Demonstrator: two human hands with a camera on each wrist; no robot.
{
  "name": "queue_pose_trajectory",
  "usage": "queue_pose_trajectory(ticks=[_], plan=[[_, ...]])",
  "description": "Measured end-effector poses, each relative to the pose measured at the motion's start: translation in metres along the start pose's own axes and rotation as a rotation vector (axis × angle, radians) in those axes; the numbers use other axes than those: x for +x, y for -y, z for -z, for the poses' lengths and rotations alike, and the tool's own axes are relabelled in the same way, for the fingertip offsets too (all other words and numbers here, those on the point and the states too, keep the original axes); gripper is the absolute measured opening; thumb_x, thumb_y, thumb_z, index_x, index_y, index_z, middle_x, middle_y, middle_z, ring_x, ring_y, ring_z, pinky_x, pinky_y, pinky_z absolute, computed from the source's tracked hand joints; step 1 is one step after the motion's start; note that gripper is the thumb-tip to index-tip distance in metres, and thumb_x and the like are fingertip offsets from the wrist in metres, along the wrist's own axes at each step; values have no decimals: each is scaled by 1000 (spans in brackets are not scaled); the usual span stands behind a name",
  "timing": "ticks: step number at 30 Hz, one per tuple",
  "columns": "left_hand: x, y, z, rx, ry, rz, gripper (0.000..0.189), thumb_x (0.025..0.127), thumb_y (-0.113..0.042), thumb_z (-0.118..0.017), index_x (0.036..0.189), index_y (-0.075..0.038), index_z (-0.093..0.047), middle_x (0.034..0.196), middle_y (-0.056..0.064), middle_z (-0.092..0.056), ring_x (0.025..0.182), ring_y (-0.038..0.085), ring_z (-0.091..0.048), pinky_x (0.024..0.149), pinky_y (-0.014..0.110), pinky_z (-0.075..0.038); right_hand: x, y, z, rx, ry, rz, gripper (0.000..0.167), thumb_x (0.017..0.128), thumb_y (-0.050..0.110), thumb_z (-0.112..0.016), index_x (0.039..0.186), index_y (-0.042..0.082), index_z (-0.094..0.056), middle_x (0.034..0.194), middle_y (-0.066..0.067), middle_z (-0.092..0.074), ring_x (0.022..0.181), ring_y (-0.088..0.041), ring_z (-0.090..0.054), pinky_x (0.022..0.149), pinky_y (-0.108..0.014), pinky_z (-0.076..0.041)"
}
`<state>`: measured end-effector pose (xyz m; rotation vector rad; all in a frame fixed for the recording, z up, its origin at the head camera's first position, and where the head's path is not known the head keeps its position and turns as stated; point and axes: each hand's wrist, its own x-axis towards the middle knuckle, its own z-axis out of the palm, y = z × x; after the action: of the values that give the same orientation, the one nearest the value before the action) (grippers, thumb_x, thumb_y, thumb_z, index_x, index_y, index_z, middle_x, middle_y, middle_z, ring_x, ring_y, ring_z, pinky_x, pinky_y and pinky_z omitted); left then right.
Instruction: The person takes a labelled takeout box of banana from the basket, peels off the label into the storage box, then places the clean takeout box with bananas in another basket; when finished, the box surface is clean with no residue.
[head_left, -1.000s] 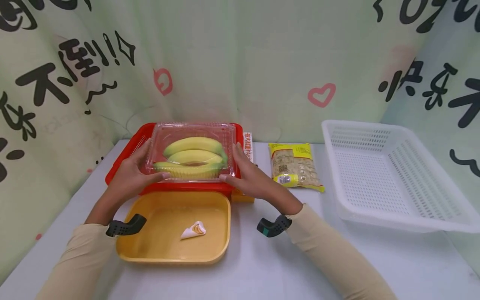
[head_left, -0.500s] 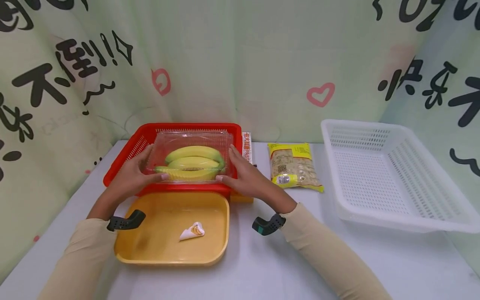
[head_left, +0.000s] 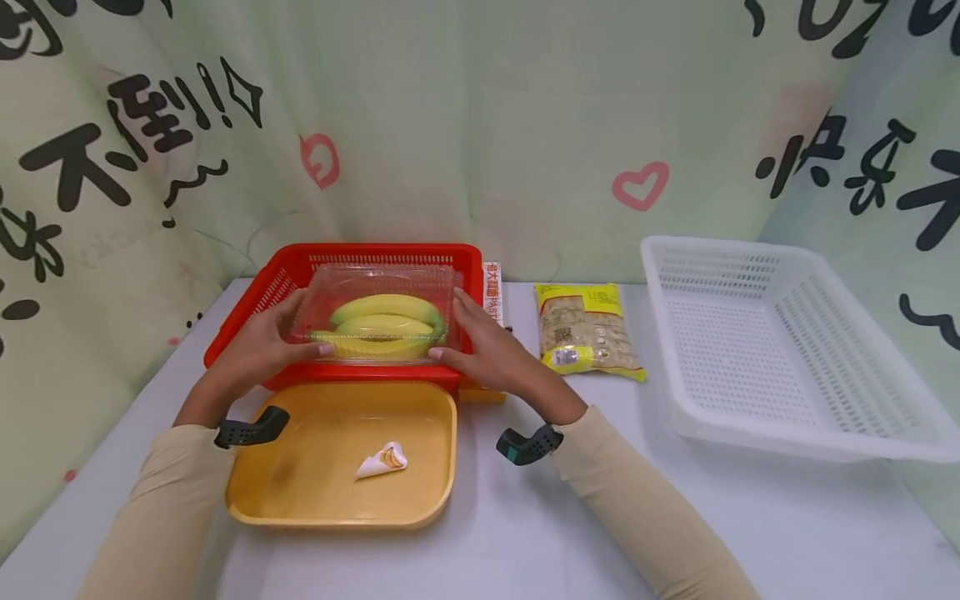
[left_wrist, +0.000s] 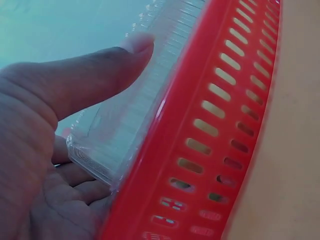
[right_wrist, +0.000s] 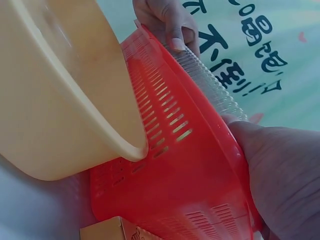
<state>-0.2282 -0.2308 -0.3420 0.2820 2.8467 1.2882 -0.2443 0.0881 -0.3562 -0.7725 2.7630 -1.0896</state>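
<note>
A clear plastic clamshell box point(head_left: 352, 282) with several yellow bananas point(head_left: 386, 310) inside sits low within the rim of the red slotted basket point(head_left: 408, 250). My left hand point(head_left: 262, 342) grips the box's left end, its thumb on the near edge. In the left wrist view, the left thumb point(left_wrist: 110, 70) lies across the ribbed plastic, with the other fingers partly hidden below. At the opposite end, my right hand point(head_left: 491, 346) holds the box the same way. The right wrist view shows the right thumb point(right_wrist: 240, 129) on the box beside the basket's rim.
In front of the basket stands a yellow tub point(head_left: 315, 450) holding a small white-and-orange folded piece point(head_left: 382, 461). Right of the basket are a printed carton point(head_left: 492, 292) and a yellow-topped food bag point(head_left: 588, 329). A large white slotted basket point(head_left: 738, 350) stands at far right.
Both hands have lowered the banana box into the red basket and a little toward me, mostly in the first half second. More of the basket's back wall shows now.
</note>
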Motion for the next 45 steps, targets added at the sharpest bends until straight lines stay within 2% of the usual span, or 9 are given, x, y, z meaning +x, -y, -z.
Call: queue_pose_trajectory(ticks=[4, 8, 14, 18, 23, 29, 33, 40, 45], plan=[[1, -1, -1, 48, 20, 18, 106, 79, -38, -81, 156, -7, -15, 147, 23, -40, 123, 41, -45, 85, 48, -53, 0, -2, 1, 3, -7, 39, 83, 90, 38, -68, 156, 15, -23, 162, -1, -13, 145, -24, -19, 99, -46, -45], [2, -3, -3, 102, 35, 20, 106, 80, -39, -80, 155, -4, -15, 146, 26, -40, 123, 42, -44, 85, 50, -53, -2, -2, 2, 0, -2, 36, 82, 91, 36, -67, 155, 15, -22, 162, -1, -12, 146, -24, -17, 101, -47, -43], [2, -4, -4, 108, 18, 20, 104, 80, -35, -80, 155, -4, -16, 151, 25, -32, 129, 44, -37, 86, 51, -52, -2, -3, 2, -4, -10, 25, 82, 91, 36, -67, 155, 15, -22, 162, 0, -12, 146, -22, -15, 102, -46, -42], [1, -4, -5, 123, 11, 14, 103, 80, -36, -80, 155, -4, -17, 149, 26, -35, 126, 43, -40, 84, 51, -53, -3, -4, 1, 10, -13, 29, 82, 91, 36, -68, 156, 17, -21, 162, 1, -12, 146, -21, -15, 101, -46, -43], [1, -3, -5, 95, 15, 11, 103, 81, -39, -79, 156, -6, -16, 144, 26, -41, 120, 41, -46, 83, 48, -54, -4, -6, -1, 30, -21, 30, 85, 90, 36, -67, 157, 19, -16, 163, 2, -9, 147, -21, -13, 101, -47, -43], [3, -4, -6, 69, 21, -3, 100, 83, -36, -78, 156, -6, -16, 144, 25, -42, 122, 40, -47, 84, 48, -54, -5, -8, -1, 29, -41, 28, 86, 91, 33, -67, 157, 14, -15, 163, 5, -6, 147, -21, -11, 103, -48, -40], [5, -6, -9, 70, 22, -19, 98, 83, -35, -77, 156, -7, -17, 140, 25, -47, 120, 41, -49, 83, 48, -55, -6, -8, 2, 16, -31, 5, 87, 91, 34, -66, 157, 17, -13, 162, 8, -4, 147, -19, -11, 101, -46, -43], [8, -16, -14, 74, 21, -82, 94, 82, -39, -78, 156, -18, -24, 132, 22, -55, 111, 39, -55, 79, 46, -57, -9, -14, 8, -9, -39, -39, 89, 91, 36, -67, 158, 17, -11, 163, 2, -7, 147, -22, -13, 96, -48, -47], [15, -23, -18, 73, 50, -113, 94, 83, -38, -77, 156, -17, -23, 146, 20, -43, 128, 41, -43, 85, 51, -53, -12, -19, 14, -3, -50, -52, 90, 90, 37, -67, 158, 16, -11, 163, 0, -10, 147, -21, -13, 95, -48, -48]])
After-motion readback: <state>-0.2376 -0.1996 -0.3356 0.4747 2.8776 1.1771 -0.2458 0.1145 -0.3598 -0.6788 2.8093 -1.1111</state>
